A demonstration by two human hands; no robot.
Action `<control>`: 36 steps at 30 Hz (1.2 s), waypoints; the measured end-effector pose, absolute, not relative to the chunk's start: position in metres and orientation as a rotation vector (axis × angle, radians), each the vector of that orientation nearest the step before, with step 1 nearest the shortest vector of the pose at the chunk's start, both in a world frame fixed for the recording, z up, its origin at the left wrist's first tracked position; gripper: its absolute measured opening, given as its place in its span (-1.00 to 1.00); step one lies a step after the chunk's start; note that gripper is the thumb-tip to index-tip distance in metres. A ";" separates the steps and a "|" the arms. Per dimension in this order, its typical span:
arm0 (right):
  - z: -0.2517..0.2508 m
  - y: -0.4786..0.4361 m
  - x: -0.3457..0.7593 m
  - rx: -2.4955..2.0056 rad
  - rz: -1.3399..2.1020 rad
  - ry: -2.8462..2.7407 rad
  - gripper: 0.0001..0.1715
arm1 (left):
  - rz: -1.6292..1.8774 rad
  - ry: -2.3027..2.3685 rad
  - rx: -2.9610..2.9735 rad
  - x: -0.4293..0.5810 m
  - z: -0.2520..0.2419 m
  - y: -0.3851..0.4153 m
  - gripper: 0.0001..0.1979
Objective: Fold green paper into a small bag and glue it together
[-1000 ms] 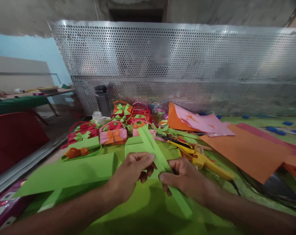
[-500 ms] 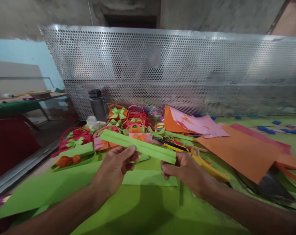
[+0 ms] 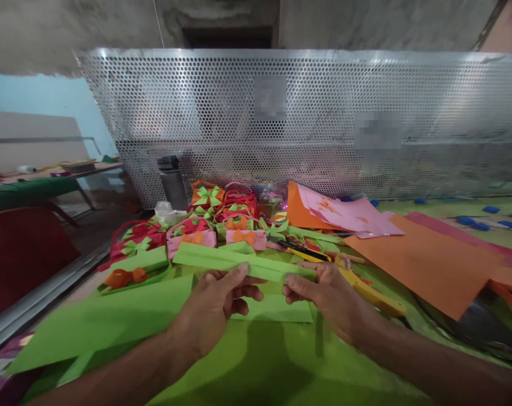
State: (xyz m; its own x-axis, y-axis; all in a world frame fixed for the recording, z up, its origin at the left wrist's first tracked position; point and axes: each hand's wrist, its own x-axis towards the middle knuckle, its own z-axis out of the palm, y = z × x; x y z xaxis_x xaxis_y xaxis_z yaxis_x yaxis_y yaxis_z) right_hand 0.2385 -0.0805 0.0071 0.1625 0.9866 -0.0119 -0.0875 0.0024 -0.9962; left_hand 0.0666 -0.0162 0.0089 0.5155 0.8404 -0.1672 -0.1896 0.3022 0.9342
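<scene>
A folded strip of green paper [image 3: 213, 257] is held between my two hands above the table, its creases running lengthwise. My left hand [image 3: 216, 296] pinches its lower edge near the middle with thumb and fingers. Near the right end, my right hand [image 3: 323, 290] grips the strip, thumb in front and fingers behind. Below the hands lies a flat green paper piece [image 3: 273, 309]. A large green sheet [image 3: 112, 316] spreads to the left of my left hand. Beyond the strip stand several small paper bags with bows, among them a pink bag [image 3: 191, 238].
A yellow glue gun [image 3: 376, 296] lies beside my right hand, with black-bladed scissors [image 3: 300, 248] behind it. Orange sheets [image 3: 429, 259] and pink sheets [image 3: 344, 211] cover the right side. A dark bottle [image 3: 172, 183] stands before the perforated metal panel [image 3: 230, 129].
The strip has come down slightly and is now more level. My left hand has shifted a little rightward along it, and both hands still hold it.
</scene>
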 end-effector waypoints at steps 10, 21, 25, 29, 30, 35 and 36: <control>0.006 -0.078 0.252 -1.372 0.956 -1.218 -0.66 | 0.760 0.761 1.099 0.066 0.006 -0.021 -0.70; 0.014 -0.101 0.245 -1.086 -0.893 -2.106 -0.81 | 0.671 0.781 0.906 0.069 0.004 -0.034 -0.76; 0.015 -0.106 0.241 -1.077 -0.969 -2.211 -0.65 | 0.612 0.798 0.889 0.069 0.006 -0.045 -0.73; 0.020 -0.106 0.243 -1.099 -0.968 -2.244 -0.65 | 0.518 0.802 1.050 0.059 0.011 -0.059 -0.65; 0.020 -0.105 0.244 -1.109 -0.972 -2.248 -0.64 | 0.466 0.798 1.184 0.055 0.013 -0.063 -0.63; 0.011 -0.105 0.240 -1.145 -0.903 -2.340 -0.67 | 0.714 0.456 2.646 0.028 0.017 -0.080 -0.86; 0.008 -0.107 0.238 -1.132 -0.869 -2.363 -0.69 | 0.912 0.422 2.875 0.025 0.017 -0.081 -0.93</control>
State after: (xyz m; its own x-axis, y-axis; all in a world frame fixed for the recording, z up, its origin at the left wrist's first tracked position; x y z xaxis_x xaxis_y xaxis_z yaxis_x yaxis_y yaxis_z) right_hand 0.2377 -0.1068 0.0080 -0.6037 0.5599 0.5675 0.7942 0.4842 0.3671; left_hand 0.0253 -0.0811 0.0169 0.7828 0.2900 0.5505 0.2323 -0.9570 0.1739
